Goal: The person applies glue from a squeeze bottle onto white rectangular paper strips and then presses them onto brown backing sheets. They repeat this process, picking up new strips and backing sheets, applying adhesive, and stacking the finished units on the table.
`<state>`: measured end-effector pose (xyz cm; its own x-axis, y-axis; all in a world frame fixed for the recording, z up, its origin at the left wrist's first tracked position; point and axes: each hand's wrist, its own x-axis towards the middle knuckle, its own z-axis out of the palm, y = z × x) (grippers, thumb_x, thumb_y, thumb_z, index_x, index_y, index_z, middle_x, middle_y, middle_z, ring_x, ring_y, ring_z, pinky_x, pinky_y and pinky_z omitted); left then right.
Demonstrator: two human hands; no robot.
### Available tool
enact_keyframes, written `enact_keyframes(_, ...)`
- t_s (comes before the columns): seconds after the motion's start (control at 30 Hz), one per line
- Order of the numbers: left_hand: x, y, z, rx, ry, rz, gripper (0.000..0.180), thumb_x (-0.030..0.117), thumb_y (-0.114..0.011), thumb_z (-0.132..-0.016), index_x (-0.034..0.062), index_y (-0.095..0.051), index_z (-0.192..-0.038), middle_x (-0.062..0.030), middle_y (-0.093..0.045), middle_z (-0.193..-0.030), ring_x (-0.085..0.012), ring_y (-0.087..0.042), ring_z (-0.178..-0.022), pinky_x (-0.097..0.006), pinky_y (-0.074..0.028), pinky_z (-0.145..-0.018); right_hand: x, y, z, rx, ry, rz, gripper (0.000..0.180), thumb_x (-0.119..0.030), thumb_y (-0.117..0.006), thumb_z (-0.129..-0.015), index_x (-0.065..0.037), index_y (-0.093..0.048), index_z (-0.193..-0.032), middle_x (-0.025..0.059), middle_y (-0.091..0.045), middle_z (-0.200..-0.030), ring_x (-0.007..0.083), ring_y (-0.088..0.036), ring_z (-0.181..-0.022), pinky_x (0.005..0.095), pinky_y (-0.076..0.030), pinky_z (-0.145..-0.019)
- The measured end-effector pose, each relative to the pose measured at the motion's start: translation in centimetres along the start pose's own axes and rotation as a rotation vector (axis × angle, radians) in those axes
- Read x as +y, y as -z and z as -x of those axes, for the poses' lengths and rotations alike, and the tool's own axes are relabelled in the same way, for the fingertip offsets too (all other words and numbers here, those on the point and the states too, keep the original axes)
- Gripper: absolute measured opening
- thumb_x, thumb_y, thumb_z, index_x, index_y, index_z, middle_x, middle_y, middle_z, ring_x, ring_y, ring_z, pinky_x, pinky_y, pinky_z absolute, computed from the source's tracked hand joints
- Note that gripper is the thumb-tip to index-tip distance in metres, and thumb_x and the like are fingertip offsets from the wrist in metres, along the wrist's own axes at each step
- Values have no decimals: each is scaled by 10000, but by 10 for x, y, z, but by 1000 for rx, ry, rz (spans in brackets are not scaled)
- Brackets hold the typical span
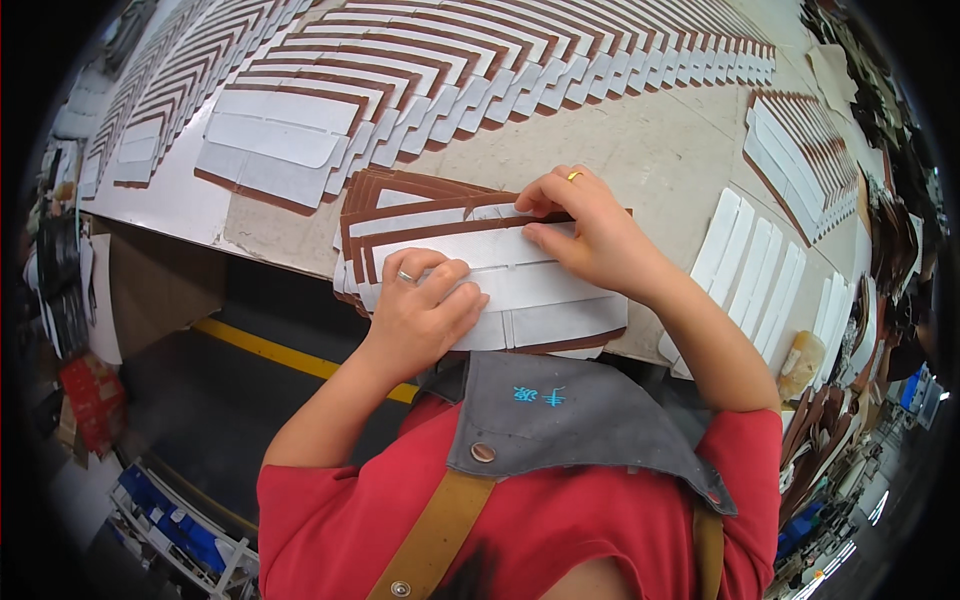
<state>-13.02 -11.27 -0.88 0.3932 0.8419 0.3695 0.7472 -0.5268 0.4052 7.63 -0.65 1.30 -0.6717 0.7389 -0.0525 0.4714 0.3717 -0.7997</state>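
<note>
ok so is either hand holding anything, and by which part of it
The right hand seems to pinch the top white-and-brown piece at its far brown edge; the left hand rests on its left part.

A yellow stripe (270, 347) crosses the dark floor (245, 405), with a red bundle (93, 402) farther left.

Brown-edged white panels (520, 250), stacked
Top panel (565, 285) crossed by lengthwise line; lower ones fanned unevenly leftward, at edge of table (640, 140)
</note>
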Motion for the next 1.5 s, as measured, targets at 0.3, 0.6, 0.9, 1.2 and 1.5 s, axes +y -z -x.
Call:
enact_keyframes(0.3, -1, -5, 4, 18, 45, -32, 285, 94, -713, -679, 130, -645, -954, -8, -529, -994, -218, -462, -915, -346, -391, -817, 6, -11, 2, 134, 217, 227, 112, -68, -632, -745, -101, -575, -835, 37, -529, -838, 219, -485, -854, 355, -355, -805)
enact_keyframes(0.6, 3, 0, -2, -24, 44, -67, 386, 62, -681, -684, 140, -650, -1061, 3, -539, -1144, -193, -474, -991, -328, -375, -860, 10, -17, 5, 206, 382, 389, 142, -82, -632, -743, -88, -548, -857, 35, -538, -853, 217, -507, -845, 352, -369, -786)
enact_keyframes(0.9, 4, 5, 2, -53, 116, -122, 338, 69, -663, -724, 95, -632, -1060, -39, -545, -1197, -218, -495, -1104, -370, -364, -949, 11, -17, 1, 140, 165, 115, 104, -68, -610, -781, -69, -548, -865, 49, -557, -830, 234, -520, -830, 365, -367, -794)
enact_keyframes(1.2, 25, -4, -3, -282, 90, -60, 621, 376, -605, -784, 69, -465, -1305, -101, -351, -1426, -287, -292, -1337, -471, -213, -1084, 10, -23, 4, 155, 108, 186, 88, -96, -602, -811, -77, -540, -871, 50, -543, -837, 229, -510, -838, 365, -347, -779)
enact_keyframes(1.5, -7, 15, 22, -274, 268, -96, 693, 399, -534, -849, 19, -314, -1385, -153, -270, -1459, -330, -231, -1357, -488, -174, -1094, 10, -25, 7, 225, 145, 225, 98, -114, -588, -821, -63, -535, -887, 73, -528, -862, 242, -488, -842, 364, -345, -786)
